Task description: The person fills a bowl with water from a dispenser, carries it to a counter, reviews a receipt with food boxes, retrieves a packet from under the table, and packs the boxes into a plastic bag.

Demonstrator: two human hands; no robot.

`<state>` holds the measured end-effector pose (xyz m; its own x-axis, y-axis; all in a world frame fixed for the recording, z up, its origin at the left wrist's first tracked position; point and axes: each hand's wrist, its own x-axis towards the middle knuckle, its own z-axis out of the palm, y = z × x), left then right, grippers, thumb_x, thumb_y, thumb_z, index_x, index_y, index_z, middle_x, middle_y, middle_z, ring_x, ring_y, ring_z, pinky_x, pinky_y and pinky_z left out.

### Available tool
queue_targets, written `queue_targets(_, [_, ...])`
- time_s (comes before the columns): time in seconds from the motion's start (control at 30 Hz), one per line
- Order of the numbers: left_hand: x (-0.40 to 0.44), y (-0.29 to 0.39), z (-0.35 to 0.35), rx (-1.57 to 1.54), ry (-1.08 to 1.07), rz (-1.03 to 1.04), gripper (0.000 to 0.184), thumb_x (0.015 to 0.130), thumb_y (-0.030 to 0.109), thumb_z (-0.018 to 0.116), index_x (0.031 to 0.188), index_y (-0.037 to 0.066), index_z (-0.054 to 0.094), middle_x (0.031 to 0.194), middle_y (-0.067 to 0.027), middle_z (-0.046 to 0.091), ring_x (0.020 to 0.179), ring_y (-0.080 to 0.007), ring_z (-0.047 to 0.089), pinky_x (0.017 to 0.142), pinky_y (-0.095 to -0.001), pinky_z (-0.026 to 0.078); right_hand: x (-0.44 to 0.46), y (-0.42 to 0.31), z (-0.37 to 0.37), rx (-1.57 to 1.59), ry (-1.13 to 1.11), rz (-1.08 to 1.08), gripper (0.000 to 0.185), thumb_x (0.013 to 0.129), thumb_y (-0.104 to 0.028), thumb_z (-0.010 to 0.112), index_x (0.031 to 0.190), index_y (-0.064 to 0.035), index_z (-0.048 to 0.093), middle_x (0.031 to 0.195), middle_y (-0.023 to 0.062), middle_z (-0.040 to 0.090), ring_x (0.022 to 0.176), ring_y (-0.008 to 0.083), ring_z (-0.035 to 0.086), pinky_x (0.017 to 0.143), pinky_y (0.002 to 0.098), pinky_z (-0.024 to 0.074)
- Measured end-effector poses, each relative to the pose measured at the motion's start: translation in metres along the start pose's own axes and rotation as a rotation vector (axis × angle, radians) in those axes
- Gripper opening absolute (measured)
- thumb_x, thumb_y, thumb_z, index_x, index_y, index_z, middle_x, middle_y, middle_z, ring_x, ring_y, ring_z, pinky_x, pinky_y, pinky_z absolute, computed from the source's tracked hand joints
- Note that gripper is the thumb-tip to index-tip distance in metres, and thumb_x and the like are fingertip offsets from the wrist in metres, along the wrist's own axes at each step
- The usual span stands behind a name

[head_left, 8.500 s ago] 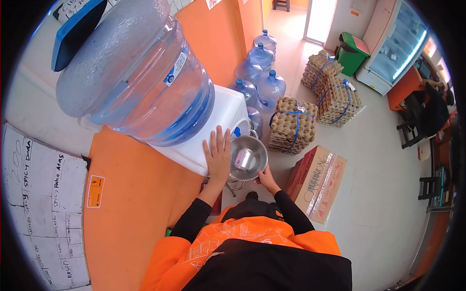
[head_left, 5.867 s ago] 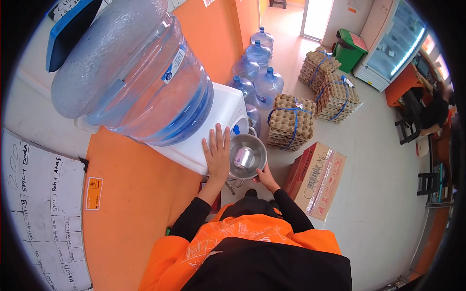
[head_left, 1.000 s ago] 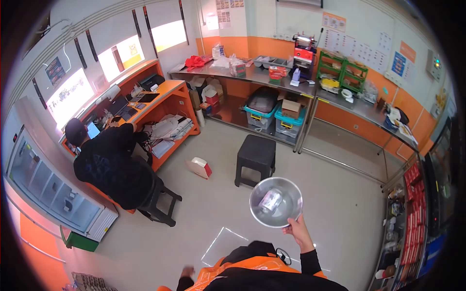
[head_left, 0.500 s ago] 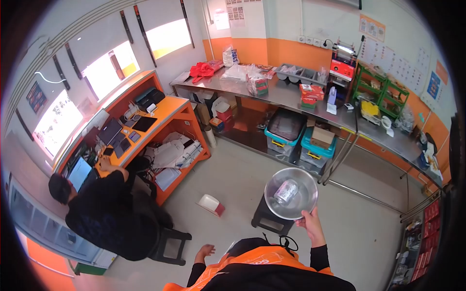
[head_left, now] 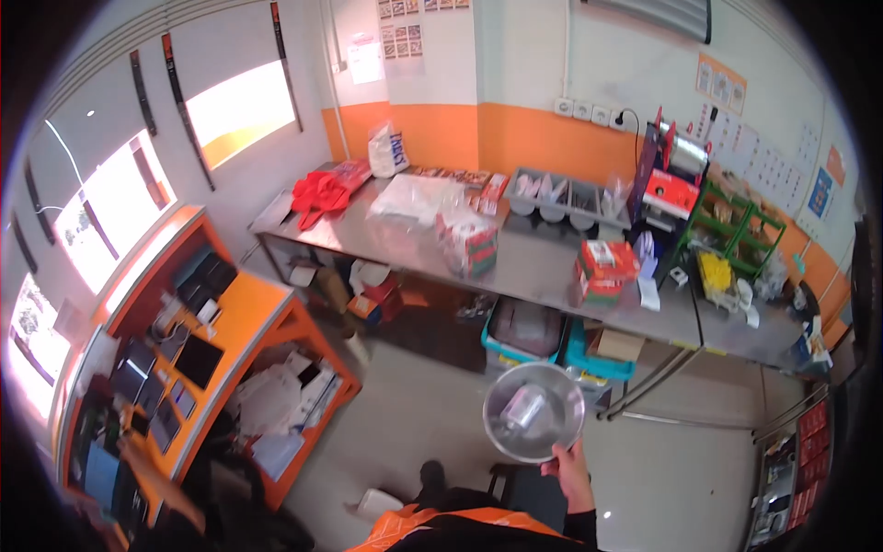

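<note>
My right hand (head_left: 572, 471) grips the near rim of a round metal bowl (head_left: 563, 419), holding it out in front of me above the floor. Inside the bowl lies a silvery, pale-labelled can-like cylinder (head_left: 524, 408) on its side; its label is too blurred to read. Below the bowl, beside my body, is a dark stool (head_left: 538, 497), partly covered by my arm. My left hand is out of view.
A long steel table (head_left: 543, 253) ahead carries red-green boxes (head_left: 607, 270), a grey divided tray (head_left: 566, 204) and a red cloth (head_left: 317, 198). Lidded tubs (head_left: 524, 333) stand underneath. At the left, a person's arm (head_left: 161, 474) reaches over an orange desk (head_left: 244, 308).
I have moved forward toward the steel table, which looks closer. The bowl stays in my right hand. My left hand has left the view, and a dark shoe now shows below.
</note>
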<state>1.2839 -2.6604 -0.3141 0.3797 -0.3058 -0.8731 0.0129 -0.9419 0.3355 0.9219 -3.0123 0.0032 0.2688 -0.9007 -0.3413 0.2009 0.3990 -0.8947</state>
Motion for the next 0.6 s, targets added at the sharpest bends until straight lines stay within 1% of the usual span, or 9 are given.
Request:
queue_targets(0.07, [0.047,0.056,-0.058,0.851,0.132,0.389,0.027,0.083,0.023,0.052,0.102,0.007,0.062,0.102,-0.0157,0.062,0.095,-0.0341,0.058,0.081,-0.045,0.046,0.032,-0.007,0.02,0.009,0.023,0.046,0.041,0.089,-0.006,0.044,0.127,-0.0095,0.028,0.077,0.0118,0.059,0.053,0.0172,0.06,0.044,0.0274,0.0516])
queue_targets(0.13, [0.096,0.147,-0.104,1.097,0.405,0.59,0.026,0.082,0.022,0.053,0.099,0.006,0.064,0.101,-0.0169,0.062,0.096,-0.0361,0.057,0.081,-0.0458,0.046,0.058,-0.014,0.035,0.012,0.053,0.087,0.04,0.089,-0.006,0.044,0.126,-0.0098,0.029,0.077,0.0117,0.059,0.052,0.017,0.06,0.044,0.0273,0.0516])
queue_targets(0.17, [0.073,0.254,-0.115,0.398,0.424,0.454,0.032,0.082,0.025,0.054,0.107,0.004,0.06,0.104,-0.0191,0.061,0.099,-0.0373,0.056,0.084,-0.0465,0.044,0.072,-0.018,0.042,0.009,0.07,0.102,0.039,0.089,-0.006,0.044,0.125,-0.0099,0.029,0.077,0.0117,0.06,0.052,0.0169,0.059,0.044,0.0271,0.0515])
queue_targets(0.2, [0.061,0.345,-0.121,0.194,0.471,0.673,0.033,0.084,0.027,0.053,0.104,0.001,0.059,0.105,-0.021,0.06,0.1,-0.0369,0.056,0.084,-0.0451,0.045,0.087,-0.022,0.049,0.009,0.084,0.117,0.038,0.089,-0.006,0.044,0.125,-0.01,0.03,0.077,0.0118,0.06,0.052,0.0167,0.059,0.045,0.0269,0.0514])
queue_targets(0.27, [0.036,0.507,-0.125,0.159,0.532,1.154,0.036,0.081,0.026,0.06,0.106,0.0,0.056,0.101,-0.0195,0.058,0.097,-0.0347,0.055,0.084,-0.0426,0.044,0.115,-0.029,0.062,0.001,0.09,0.082,0.038,0.09,-0.006,0.043,0.125,-0.0082,0.028,0.077,0.0136,0.06,0.051,0.0173,0.059,0.045,0.0265,0.0506])
queue_targets(0.33, [-0.01,0.638,-0.12,-0.026,0.487,1.437,0.038,0.079,0.028,0.063,0.105,0.0,0.055,0.097,-0.0172,0.055,0.093,-0.0348,0.053,0.084,-0.0418,0.043,0.143,-0.043,0.073,-0.001,0.092,0.052,0.039,0.09,-0.006,0.043,0.125,-0.0073,0.027,0.078,0.0148,0.06,0.051,0.0176,0.059,0.045,0.0265,0.0502])
queue_targets(0.37, [-0.017,0.684,-0.115,0.12,0.635,1.4,0.048,0.078,0.032,0.065,0.11,0.0,0.051,0.106,-0.0185,0.052,0.099,-0.0366,0.049,0.086,-0.0418,0.041,0.155,-0.051,0.078,0.001,0.095,0.046,0.04,0.09,-0.005,0.042,0.126,-0.0073,0.026,0.078,0.0149,0.06,0.051,0.0177,0.059,0.044,0.0266,0.0501])
queue_targets(0.53, [-0.007,0.827,-0.08,0.031,1.034,1.233,0.077,0.072,0.046,0.067,0.122,-0.007,0.043,0.127,-0.0269,0.038,0.121,-0.0424,0.033,0.102,-0.0483,0.027,0.224,-0.084,0.09,-0.032,0.153,0.011,0.039,0.089,-0.006,0.042,0.126,-0.0103,0.03,0.077,0.0126,0.06,0.051,0.0162,0.057,0.045,0.0273,0.0493])
queue_targets(0.6, [0.007,0.857,-0.082,0.026,0.984,1.19,0.078,0.071,0.044,0.068,0.123,-0.008,0.042,0.129,-0.0281,0.035,0.125,-0.0434,0.026,0.105,-0.0508,0.02,0.258,-0.098,0.086,-0.067,0.129,-0.018,0.042,0.089,-0.006,0.043,0.128,-0.0108,0.028,0.079,0.0129,0.06,0.051,0.0162,0.057,0.046,0.027,0.0494])
